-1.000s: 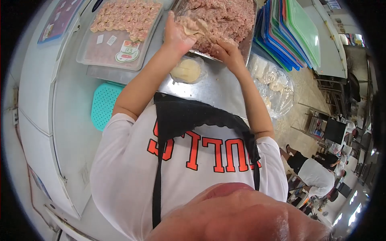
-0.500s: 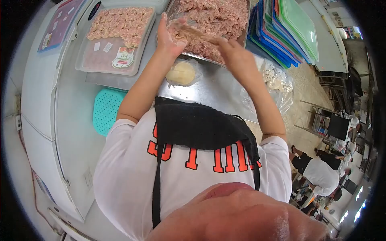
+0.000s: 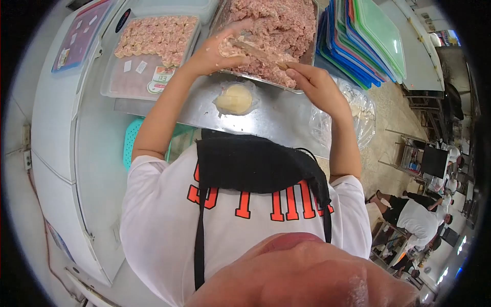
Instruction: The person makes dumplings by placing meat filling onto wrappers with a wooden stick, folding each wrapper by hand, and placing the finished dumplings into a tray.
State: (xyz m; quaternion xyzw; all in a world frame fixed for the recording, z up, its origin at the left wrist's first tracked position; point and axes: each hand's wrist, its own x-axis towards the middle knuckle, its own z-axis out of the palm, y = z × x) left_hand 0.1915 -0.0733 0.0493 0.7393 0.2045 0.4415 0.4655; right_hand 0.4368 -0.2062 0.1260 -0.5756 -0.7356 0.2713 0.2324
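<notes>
one flat stick over the near left part of the meat tray, far end at the left palm. right hand, by the tray's near right corner: thumb and fingers closed on the stick's near end. left hand, at the tray's left edge: fingers spread, thumb apart, palm cupped but not clenched; pale stuff lies against it, make-up cannot be told. minced meat covers much of the tray. handling, judged by look: meat soft, wet, sticky, with no firm shape; heavy as a mass, light by the small scoop; better worked with the stick than pinched. stick seems light and stiff, likely slick once greasy; hold at the end away from the meat, as the right hand does. dough round, on the body side of the tray and apart from it: single or stacked, cannot tell; probably thin, floppy, easily torn; lift by the edge and bear on a flat palm. dumplings in a plastic box left of the tray: probably soft, easily dented; shift the box by its rim. coloured plastic lids, by their look, right of the tray; clear bag beyond its near right corner.
</notes>
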